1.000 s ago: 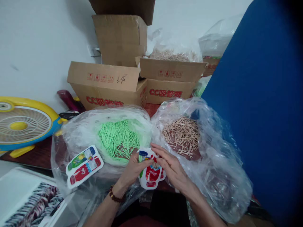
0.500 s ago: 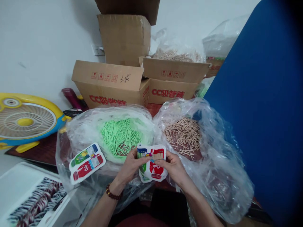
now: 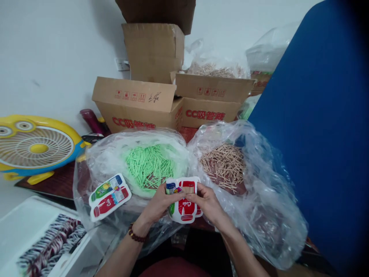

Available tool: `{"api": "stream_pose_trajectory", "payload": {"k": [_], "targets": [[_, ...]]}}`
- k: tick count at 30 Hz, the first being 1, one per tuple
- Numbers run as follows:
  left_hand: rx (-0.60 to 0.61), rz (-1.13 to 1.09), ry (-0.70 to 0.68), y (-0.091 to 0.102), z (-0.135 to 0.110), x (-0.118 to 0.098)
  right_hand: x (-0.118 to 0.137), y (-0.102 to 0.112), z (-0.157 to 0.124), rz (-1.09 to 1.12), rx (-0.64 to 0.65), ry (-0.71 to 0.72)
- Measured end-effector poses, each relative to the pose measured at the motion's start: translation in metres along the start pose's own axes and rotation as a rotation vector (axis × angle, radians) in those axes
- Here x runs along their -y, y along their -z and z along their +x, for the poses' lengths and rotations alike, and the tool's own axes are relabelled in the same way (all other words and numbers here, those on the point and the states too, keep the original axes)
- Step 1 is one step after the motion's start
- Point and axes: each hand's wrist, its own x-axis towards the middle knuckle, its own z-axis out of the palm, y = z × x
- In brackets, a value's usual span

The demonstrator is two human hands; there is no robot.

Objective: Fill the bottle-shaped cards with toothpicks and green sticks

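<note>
Between my two hands are several stacked, jar-shaped printed cards [image 3: 186, 211], with a red cola jar and part of a green jar showing. My left hand [image 3: 159, 203] pinches their left edge, thumb across the front. From the right, my right hand [image 3: 208, 202] grips the same stack with its thumb on the face. A row of thin brown sticks shows in the top card's window. To the left, more such cards [image 3: 110, 197] lie on a clear plastic bag. Just beyond my hands are green sticks [image 3: 150, 163] and brown sticks [image 3: 223, 165], each in an opened plastic bag.
Cardboard boxes [image 3: 135, 111] stand at the back by the wall. A yellow and blue fan [image 3: 39, 148] is at left, above a white bin [image 3: 25, 215] of striped packets. A large blue panel [image 3: 311, 127] borders the right side.
The stack in my hands has shifted: the top card now sits left of the card under it, whose red edge shows at the right. The view has turned slightly left.
</note>
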Motion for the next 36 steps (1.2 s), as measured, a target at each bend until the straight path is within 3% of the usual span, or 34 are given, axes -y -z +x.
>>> {"api": "stream_pose_trajectory", "payload": {"k": [7,13,17,22,25,29,33,36], "targets": [[-0.012,0.047,-0.056,-0.004,-0.009,-0.009,-0.006,-0.005,-0.005,0.062,0.063,-0.026],[0.017,0.140,-0.070,-0.003,-0.019,-0.015,-0.009,-0.006,-0.008,0.003,-0.075,0.003],[-0.024,0.165,-0.084,-0.004,-0.022,-0.016,-0.008,-0.008,-0.012,-0.006,-0.008,0.013],[-0.033,0.124,-0.100,-0.004,-0.026,-0.011,-0.013,-0.010,-0.017,-0.089,-0.080,0.111],[-0.018,0.160,-0.129,-0.003,-0.029,-0.008,-0.014,-0.011,-0.019,-0.132,-0.032,0.133],[-0.027,0.192,-0.172,-0.001,-0.035,-0.004,0.006,-0.009,-0.024,-0.321,0.032,0.166],[0.004,0.309,-0.199,-0.001,-0.041,-0.003,0.043,-0.009,-0.030,-0.550,-0.041,0.438],[0.044,0.411,-0.234,-0.001,-0.044,-0.004,0.062,-0.011,-0.028,-0.730,0.051,0.558]]}}
